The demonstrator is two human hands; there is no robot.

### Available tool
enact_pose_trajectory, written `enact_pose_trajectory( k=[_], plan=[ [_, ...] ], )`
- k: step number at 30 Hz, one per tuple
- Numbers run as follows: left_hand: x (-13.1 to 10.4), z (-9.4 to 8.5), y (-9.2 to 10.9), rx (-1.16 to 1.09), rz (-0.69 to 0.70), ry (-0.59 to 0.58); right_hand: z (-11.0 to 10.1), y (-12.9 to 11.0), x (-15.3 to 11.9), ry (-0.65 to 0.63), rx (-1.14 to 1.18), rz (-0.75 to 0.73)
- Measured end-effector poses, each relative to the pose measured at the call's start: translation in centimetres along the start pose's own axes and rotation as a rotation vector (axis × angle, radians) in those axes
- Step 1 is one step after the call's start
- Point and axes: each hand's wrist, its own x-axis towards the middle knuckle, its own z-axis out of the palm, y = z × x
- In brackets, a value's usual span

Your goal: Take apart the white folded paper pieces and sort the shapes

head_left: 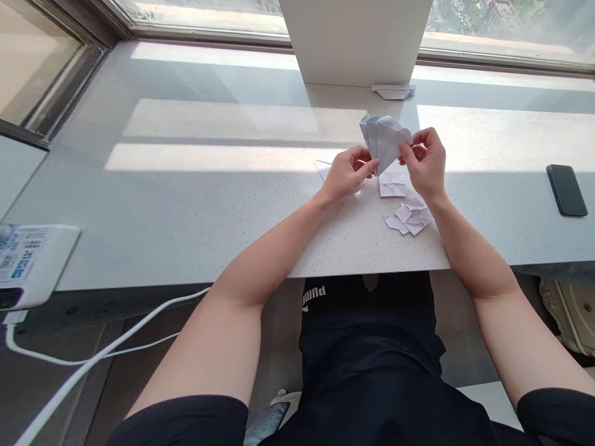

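A fan-shaped piece of folded white paper (385,139) is held up above the counter between both hands. My left hand (349,170) pinches its narrow lower end, thumb at the front. On the other side, my right hand (425,162) grips its right edge between thumb and fingers. Just below the hands lies a square paper fold (393,184) with a crossed pattern. Nearer the counter edge sits a many-pointed paper fold (409,217). Another folded paper (321,167) is partly hidden behind my left hand.
A flat folded paper (394,92) rests at the foot of a white pillar (357,43). On the right of the speckled white counter (209,217) lies a black phone (567,190). A white device (39,260) with a cable (116,341) is at the left edge. Windows line the back.
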Motion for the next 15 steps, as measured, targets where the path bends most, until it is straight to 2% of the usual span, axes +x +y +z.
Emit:
enact_pose_trajectory(
  k=[2,5,12,15],
  plan=[
    [-0.1,-0.2,-0.1,-0.012,0.015,-0.025,0.3,1.2,0.2,0.005,0.065,-0.049],
    [-0.1,-0.3,-0.3,-0.041,0.029,-0.045,0.3,2.1,0.5,-0.024,0.099,-0.026],
    [0.0,-0.3,-0.2,-0.099,0.017,-0.045,-0.1,0.5,0.4,-0.258,0.253,0.257],
    [0.0,-0.4,-0.1,-0.123,0.014,-0.072,0.0,-0.1,0.2,-0.273,0.275,0.28]
  ],
)
